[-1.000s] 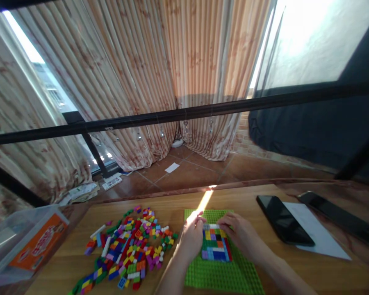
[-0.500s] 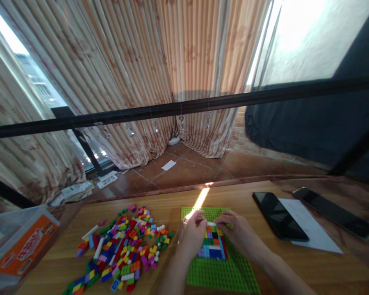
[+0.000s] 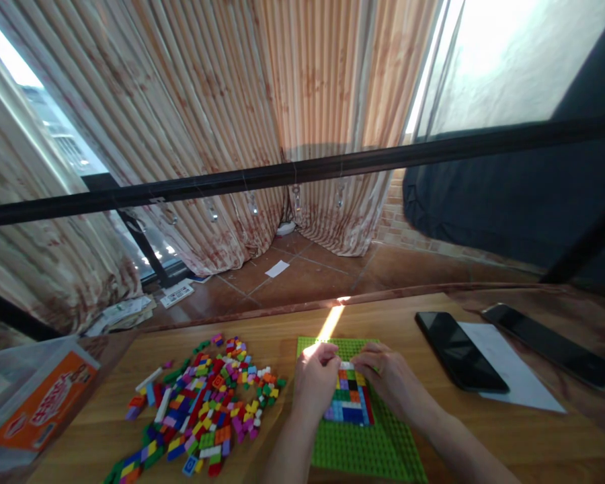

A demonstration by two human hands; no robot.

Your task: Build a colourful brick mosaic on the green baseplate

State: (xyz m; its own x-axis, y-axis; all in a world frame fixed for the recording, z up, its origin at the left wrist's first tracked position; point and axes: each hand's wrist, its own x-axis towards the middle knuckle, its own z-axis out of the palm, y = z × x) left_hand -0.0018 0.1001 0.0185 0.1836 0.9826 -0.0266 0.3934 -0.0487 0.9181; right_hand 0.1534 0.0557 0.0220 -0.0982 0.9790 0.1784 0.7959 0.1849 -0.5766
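Note:
A green baseplate [image 3: 368, 447] lies on the wooden table in front of me. A block of coloured bricks [image 3: 350, 400] is pressed onto its middle. My left hand [image 3: 315, 380] and my right hand [image 3: 388, 376] meet at the far edge of that block. Both pinch a small white brick [image 3: 346, 366] between their fingertips, right at the block's top row. A loose pile of coloured bricks [image 3: 206, 403] is spread out to the left of the baseplate.
A clear plastic box with an orange label [image 3: 27, 403] stands at the left edge. Two black phones [image 3: 458, 349] [image 3: 549, 344] and a white sheet of paper [image 3: 509, 366] lie at the right. A black bar [image 3: 302, 176] crosses the view above the table.
The view has shifted slightly. Both hands have stayed at the far edge of the brick block, fingers drawing closer round the white brick.

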